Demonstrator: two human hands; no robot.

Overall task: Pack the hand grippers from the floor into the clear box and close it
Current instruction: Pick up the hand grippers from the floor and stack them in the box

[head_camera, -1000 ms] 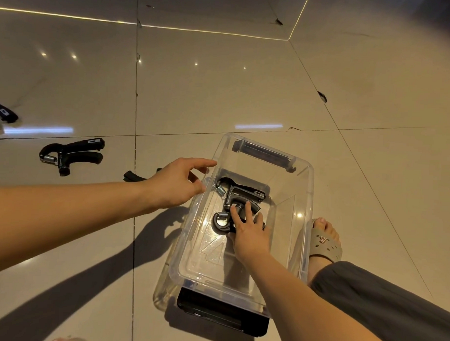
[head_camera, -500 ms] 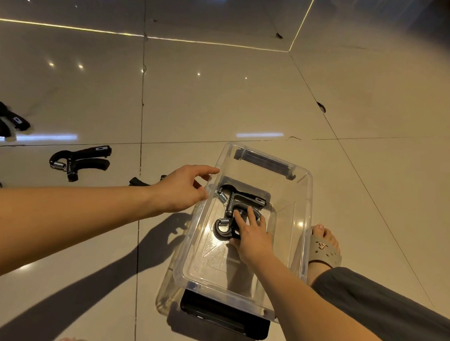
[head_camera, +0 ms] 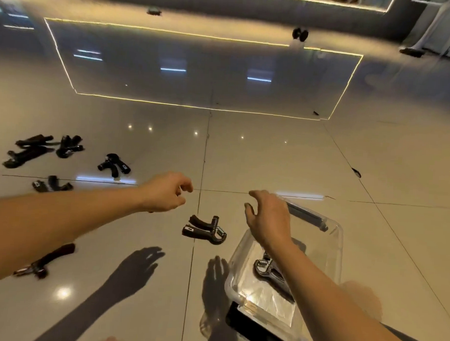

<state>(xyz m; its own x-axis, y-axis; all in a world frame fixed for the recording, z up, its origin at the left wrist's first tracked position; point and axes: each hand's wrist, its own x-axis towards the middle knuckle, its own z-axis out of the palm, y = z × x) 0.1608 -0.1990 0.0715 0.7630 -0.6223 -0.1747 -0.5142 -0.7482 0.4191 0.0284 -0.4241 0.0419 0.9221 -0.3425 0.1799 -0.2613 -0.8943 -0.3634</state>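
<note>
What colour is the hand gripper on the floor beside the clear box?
Black hand gripper, with a shiny silver metal end; the head view shows it.

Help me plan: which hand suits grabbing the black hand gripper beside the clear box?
Probably left: left hand hovers empty near the black hand gripper; right hand is above the clear box.

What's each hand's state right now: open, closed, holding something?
Left hand: open, fingers loosely curled, holding nothing.
Right hand: open, fingers spread, empty, above the clear box.
</note>
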